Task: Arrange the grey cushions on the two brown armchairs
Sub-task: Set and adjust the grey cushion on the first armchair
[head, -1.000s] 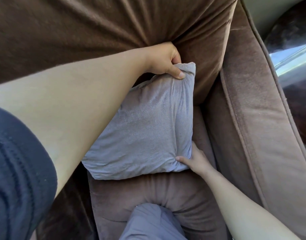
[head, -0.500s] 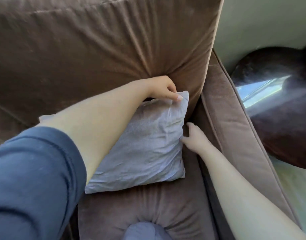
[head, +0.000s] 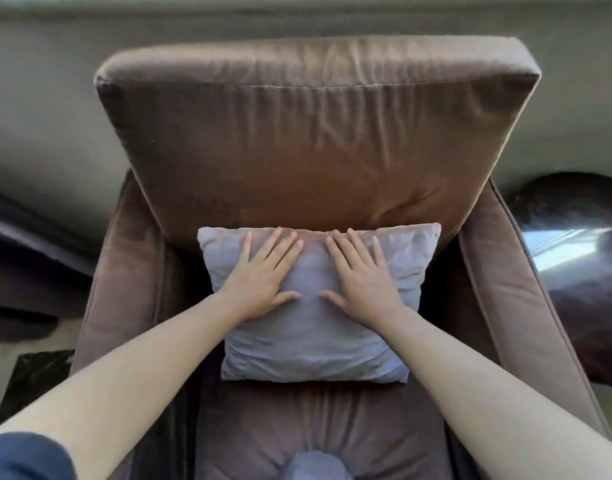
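A grey cushion (head: 315, 344) leans against the back of a brown armchair (head: 315, 140), standing on the seat. My left hand (head: 263, 275) lies flat on the cushion's upper left part, fingers spread. My right hand (head: 361, 275) lies flat on its upper right part, fingers spread too. Neither hand grips the fabric. A grey rounded shape (head: 315, 465) pokes up at the seat's front edge, near the bottom of the view; I cannot tell what it is.
The chair's armrests (head: 526, 289) flank the seat on both sides. A dark glossy round object (head: 581, 271) sits right of the chair. Dark furniture (head: 27, 258) stands to the left, and a black mat (head: 34, 379) lies on the floor there. A wall runs behind.
The view pulled back and centred on the chair. The cushion shifted from the right corner to the middle of the backrest. Both hands let go of its edges and now rest flat on it.
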Motion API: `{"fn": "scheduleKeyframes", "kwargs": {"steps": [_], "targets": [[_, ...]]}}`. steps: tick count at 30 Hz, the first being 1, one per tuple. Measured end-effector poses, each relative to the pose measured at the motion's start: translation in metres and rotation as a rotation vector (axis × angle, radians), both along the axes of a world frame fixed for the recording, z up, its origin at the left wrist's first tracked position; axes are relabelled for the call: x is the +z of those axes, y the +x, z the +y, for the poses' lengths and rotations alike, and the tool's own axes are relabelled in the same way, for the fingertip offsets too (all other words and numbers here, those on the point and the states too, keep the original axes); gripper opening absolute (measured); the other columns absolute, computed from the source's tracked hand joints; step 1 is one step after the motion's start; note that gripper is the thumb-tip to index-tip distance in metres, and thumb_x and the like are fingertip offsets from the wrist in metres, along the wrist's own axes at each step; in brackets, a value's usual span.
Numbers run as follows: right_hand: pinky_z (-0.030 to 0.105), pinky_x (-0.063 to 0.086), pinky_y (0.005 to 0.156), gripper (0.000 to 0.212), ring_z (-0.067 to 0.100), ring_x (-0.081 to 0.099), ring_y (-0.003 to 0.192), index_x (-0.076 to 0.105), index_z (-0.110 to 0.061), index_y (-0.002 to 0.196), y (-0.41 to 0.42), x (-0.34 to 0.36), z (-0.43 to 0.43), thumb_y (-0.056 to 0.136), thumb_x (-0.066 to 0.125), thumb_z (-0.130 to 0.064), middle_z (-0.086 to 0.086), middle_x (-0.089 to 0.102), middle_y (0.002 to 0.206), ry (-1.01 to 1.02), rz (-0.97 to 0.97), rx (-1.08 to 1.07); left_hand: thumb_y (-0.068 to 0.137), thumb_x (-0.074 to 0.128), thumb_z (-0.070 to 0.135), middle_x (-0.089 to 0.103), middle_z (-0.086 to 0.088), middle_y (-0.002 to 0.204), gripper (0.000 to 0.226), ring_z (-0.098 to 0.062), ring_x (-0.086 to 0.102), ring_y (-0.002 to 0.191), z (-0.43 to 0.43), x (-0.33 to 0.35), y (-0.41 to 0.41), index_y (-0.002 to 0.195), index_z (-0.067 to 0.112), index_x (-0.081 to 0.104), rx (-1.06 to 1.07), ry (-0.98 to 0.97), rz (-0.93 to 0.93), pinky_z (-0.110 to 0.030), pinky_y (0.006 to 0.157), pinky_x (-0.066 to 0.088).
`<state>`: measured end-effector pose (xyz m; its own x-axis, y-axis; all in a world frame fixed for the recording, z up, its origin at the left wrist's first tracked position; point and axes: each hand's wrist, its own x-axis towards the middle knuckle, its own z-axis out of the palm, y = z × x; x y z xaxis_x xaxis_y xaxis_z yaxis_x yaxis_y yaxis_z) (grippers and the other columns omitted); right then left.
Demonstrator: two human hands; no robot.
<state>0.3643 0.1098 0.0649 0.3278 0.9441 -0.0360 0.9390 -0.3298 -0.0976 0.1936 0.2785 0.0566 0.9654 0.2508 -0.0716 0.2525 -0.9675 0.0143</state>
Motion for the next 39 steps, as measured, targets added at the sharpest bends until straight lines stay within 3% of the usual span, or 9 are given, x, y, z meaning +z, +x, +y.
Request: {"fn": "scheduleKeyframes", "kwargs": {"steps": [8,14,18,20,23,27,31,36,39], "targets": [[0.057,0.017,0.12,0.097,0.028,0.017,0.152,0.027,-0.013,0.154,0.069,-0.008,-0.043,0.08,0.064,-0.063,0.007,0.026,0.162,-0.006,-0.021,-0.1,0.079,0.07,0.059,0.027,-0.007,0.164,0.1,-0.032,0.024,0.151,0.048,0.001,-0.06,0.156,0.011,0.029,0.148,0.08,-0.06,-0.069,0.112,0.023],[0.031,0.036,0.104,0.058,0.028,0.049,0.128,0.048,-0.007,0.137,0.121,-0.006,-0.046,0.089,0.066,-0.034,0.016,0.051,0.137,0.337,0.489,-0.691,0.09,0.072,0.027,0.049,-0.018,0.139,0.06,-0.03,0.044,0.132,0.054,0.003,-0.048,0.139,0.001,0.05,0.554,-0.361,-0.554,-0.041,0.113,0.034],[0.043,0.051,0.093,0.039,0.028,0.063,0.104,0.058,-0.003,0.123,0.136,-0.013,-0.035,0.092,0.063,-0.026,0.013,0.066,0.113,0.584,0.923,-1.058,0.096,0.061,0.021,0.059,-0.018,0.124,0.038,-0.028,0.058,0.113,0.058,-0.012,-0.037,0.129,0.002,0.057,1.057,-0.667,-0.877,-0.035,0.099,0.046],[0.042,0.052,0.082,0.03,0.025,0.063,0.09,0.063,0.001,0.115,0.138,-0.016,-0.035,0.093,0.064,-0.019,0.011,0.066,0.096,0.63,1.024,-1.075,0.096,0.062,0.02,0.065,-0.015,0.114,0.038,-0.024,0.062,0.103,0.063,-0.017,-0.036,0.128,0.001,0.058,1.184,-0.904,-0.936,-0.026,0.086,0.05],[0.04,0.051,0.073,0.008,0.022,0.06,0.075,0.066,-0.01,0.083,0.137,-0.016,-0.037,0.09,0.066,-0.013,0.006,0.062,0.075,0.668,1.084,-1.059,0.095,0.065,0.015,0.067,-0.017,0.114,0.035,-0.021,0.062,0.102,0.072,-0.021,-0.042,0.125,-0.002,0.061,1.183,-1.117,-0.933,-0.029,0.091,0.051],[0.037,0.046,0.071,0.022,0.021,0.054,0.074,0.059,-0.018,0.07,0.136,-0.011,-0.047,0.091,0.067,-0.015,0.005,0.057,0.073,0.725,1.161,-1.04,0.098,0.06,0.012,0.066,-0.016,0.102,0.01,-0.025,0.059,0.099,0.073,-0.018,-0.054,0.092,0.012,0.068,1.12,-1.299,-0.94,-0.041,0.09,0.049],[0.038,0.038,0.069,0.026,0.024,0.044,0.087,0.053,-0.02,0.071,0.134,-0.009,-0.064,0.096,0.058,-0.02,0.011,0.048,0.086,0.789,1.174,-1.015,0.101,0.055,0.012,0.061,-0.007,0.082,0.02,-0.014,0.055,0.08,0.066,-0.008,-0.064,0.083,0.018,0.06,1.089,-1.273,-1.053,-0.029,0.074,0.043],[0.035,0.041,0.072,0.024,0.016,0.049,0.077,0.059,-0.025,0.068,0.122,0.003,-0.084,0.092,0.057,-0.025,0.0,0.055,0.075,0.87,0.972,-0.974,0.097,0.056,0.022,0.056,0.003,0.067,0.023,-0.002,0.048,0.061,0.046,0.003,-0.082,0.075,0.022,0.059,1.035,-1.045,-1.018,-0.019,0.054,0.04],[0.025,0.042,0.063,0.023,0.005,0.047,0.068,0.057,-0.023,0.07,0.109,0.009,-0.095,0.093,0.054,-0.028,-0.007,0.053,0.069,0.814,0.87,-0.907,0.094,0.054,0.029,0.061,-0.002,0.07,0.02,-0.008,0.054,0.064,0.034,0.008,-0.097,0.081,0.015,0.057,1.007,-0.938,-0.936,-0.027,0.058,0.045]]}}
